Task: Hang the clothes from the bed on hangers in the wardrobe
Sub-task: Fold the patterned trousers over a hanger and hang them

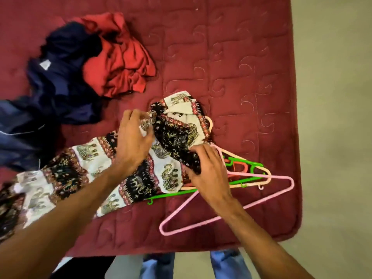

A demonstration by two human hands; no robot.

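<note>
Black-and-white elephant-print trousers (80, 170) lie across the maroon bed (231, 67), bunched at their right end. My left hand (132, 141) pinches the bunched fabric near its top. My right hand (209, 172) grips a dark fold of the same trousers, just above a pile of plastic hangers. The pile holds a pink hanger (231, 214), a green hanger (247, 168) and a cream hanger (261, 170), partly covered by the cloth and my right hand. The wardrobe is out of view.
A red garment (120, 57) and a dark navy garment (60, 77) lie crumpled at the bed's upper left. The bed's near edge (161, 251) runs in front of my legs; pale floor (338, 117) lies to the right.
</note>
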